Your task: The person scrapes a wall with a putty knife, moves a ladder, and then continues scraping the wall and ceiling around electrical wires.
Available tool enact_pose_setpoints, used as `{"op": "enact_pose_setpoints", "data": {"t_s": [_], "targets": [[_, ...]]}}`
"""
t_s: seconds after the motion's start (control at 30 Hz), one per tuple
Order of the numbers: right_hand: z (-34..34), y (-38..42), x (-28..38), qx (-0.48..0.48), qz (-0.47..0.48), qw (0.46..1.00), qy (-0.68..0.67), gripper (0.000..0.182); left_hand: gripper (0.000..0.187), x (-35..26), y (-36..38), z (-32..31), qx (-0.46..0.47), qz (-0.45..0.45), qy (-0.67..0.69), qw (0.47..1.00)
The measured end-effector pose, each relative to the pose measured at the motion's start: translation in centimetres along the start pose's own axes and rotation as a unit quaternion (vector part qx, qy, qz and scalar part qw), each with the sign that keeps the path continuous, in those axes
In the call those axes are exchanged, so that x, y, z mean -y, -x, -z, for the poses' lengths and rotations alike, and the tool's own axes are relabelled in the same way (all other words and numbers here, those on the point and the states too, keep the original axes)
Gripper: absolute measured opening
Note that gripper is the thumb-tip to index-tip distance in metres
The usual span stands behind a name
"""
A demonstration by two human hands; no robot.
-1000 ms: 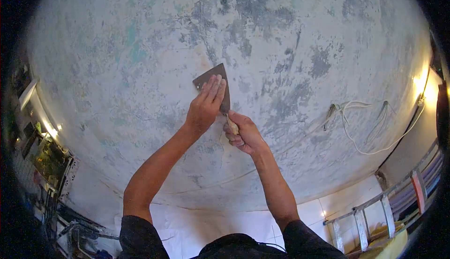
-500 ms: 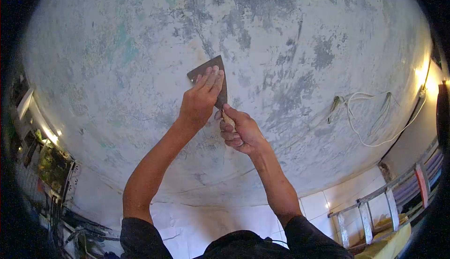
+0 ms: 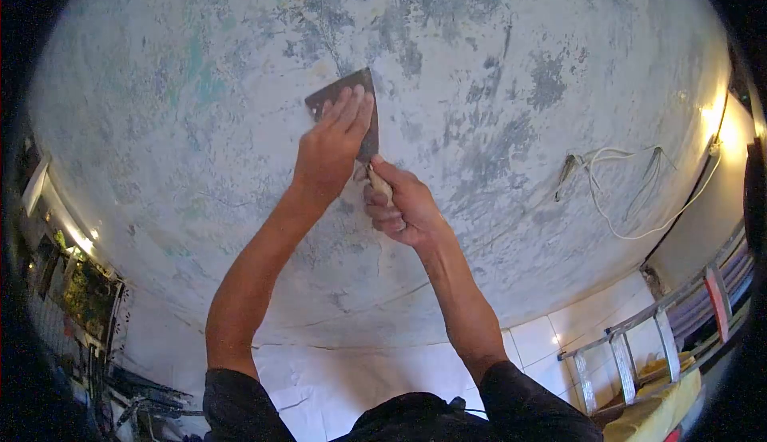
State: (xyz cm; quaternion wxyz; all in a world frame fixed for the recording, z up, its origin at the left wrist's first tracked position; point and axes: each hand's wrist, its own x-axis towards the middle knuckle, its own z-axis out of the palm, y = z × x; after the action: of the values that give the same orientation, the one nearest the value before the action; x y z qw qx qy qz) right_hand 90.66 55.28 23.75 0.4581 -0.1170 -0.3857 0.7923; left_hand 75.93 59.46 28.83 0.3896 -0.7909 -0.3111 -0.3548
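A putty knife (image 3: 370, 140) with a wide, dark metal blade lies against the patchy white and grey wall (image 3: 240, 146) in front of me. My right hand (image 3: 409, 206) is wrapped round its pale handle, thumb on top near the blade. Above it, my left hand (image 3: 329, 148) lays its straight fingers flat on the blade face, pressing it toward the wall. The blade's broad edge points up and to the left. Fine contact between that edge and the wall is hard to make out.
Loose white cables (image 3: 611, 154) come out of the wall at right, one running to a lit lamp (image 3: 713, 148). A metal ladder (image 3: 623, 366) lies at lower right beside yellow material (image 3: 655, 410). Dark clutter (image 3: 152, 390) stands at lower left.
Both hands and the putty knife have moved up and slightly left along the wall. The grip looks the same. The view has shifted a little.
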Motion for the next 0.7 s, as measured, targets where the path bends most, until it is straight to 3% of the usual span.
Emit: {"op": "enact_pose_setpoints", "data": {"t_s": [0.07,0.27,0.43,0.7], "targets": [[-0.2,-0.3,0.1,0.026,-0.001,0.999,-0.036,0.032,0.055,0.4,-0.6,0.6,0.017,0.022,0.029,0.999],[1.3,0.4,-1.1,-0.038,-0.019,0.999,0.017,0.032,0.056,-0.8,2.2,-1.6,-0.004,0.039,0.018,0.999],[0.4,-0.8,0.0,-0.006,0.013,1.0,0.002,0.034,0.048,0.3,-0.6,0.1,-0.021,0.018,0.006,1.0],[0.9,-1.1,0.1,0.027,-0.033,0.998,-0.046,0.034,0.049,0.2,0.0,-0.5,-0.021,0.024,-0.011,0.999]]}}
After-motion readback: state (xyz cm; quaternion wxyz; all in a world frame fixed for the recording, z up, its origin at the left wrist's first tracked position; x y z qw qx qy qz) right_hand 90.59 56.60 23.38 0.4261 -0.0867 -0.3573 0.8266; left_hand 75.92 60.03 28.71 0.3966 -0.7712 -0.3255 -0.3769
